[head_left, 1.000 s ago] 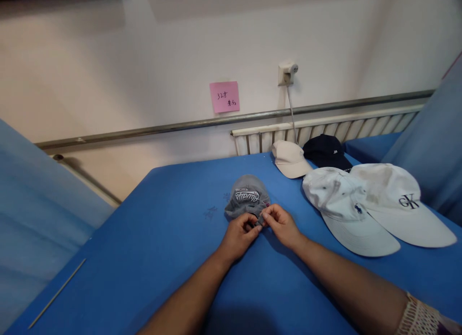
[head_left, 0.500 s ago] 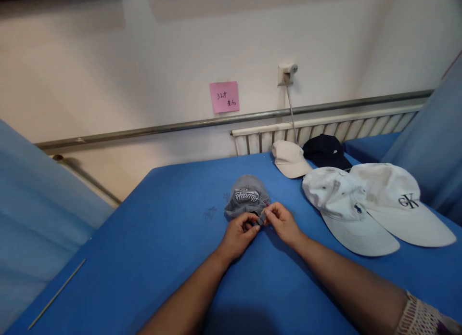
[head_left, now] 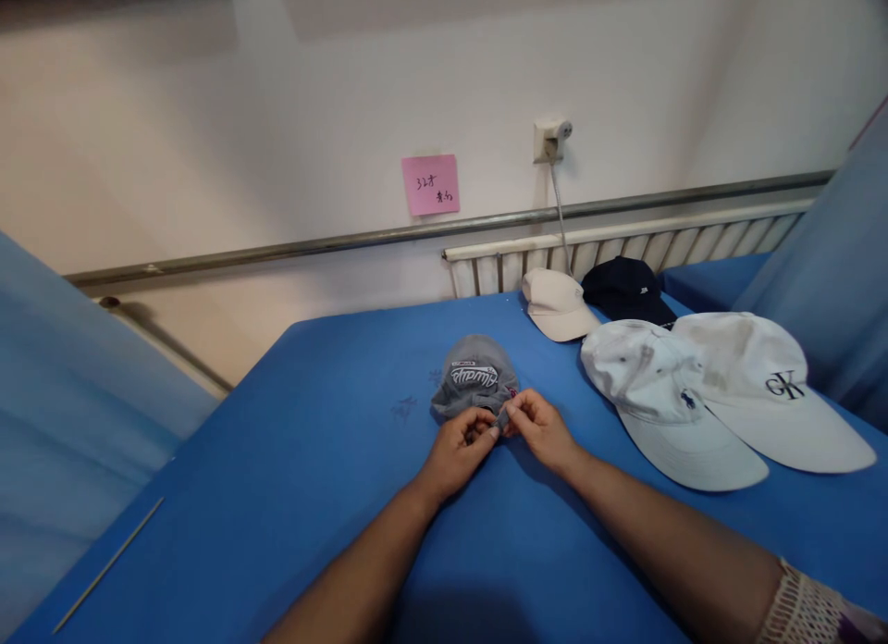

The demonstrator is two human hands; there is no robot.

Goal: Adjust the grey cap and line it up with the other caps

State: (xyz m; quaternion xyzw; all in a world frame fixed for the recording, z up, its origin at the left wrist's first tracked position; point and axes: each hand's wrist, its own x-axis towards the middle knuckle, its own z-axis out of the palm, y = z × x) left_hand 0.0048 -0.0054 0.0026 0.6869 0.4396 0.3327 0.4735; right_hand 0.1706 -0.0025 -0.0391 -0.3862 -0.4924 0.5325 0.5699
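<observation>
Cap, grey, lettered: sat on the blue table, its strap pinched in the fingertips of left hand and right hand. Handling, as judged: light, soft, floppy, hardly slippery or fragile; likely best held by strap ends or lower edge.

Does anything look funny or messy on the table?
A bit: dark marks smudge the blue tabletop beside the grey cap, the white cap with the small blue logo looks crumpled, and a thin stick lies alone, away from the caps.
</observation>
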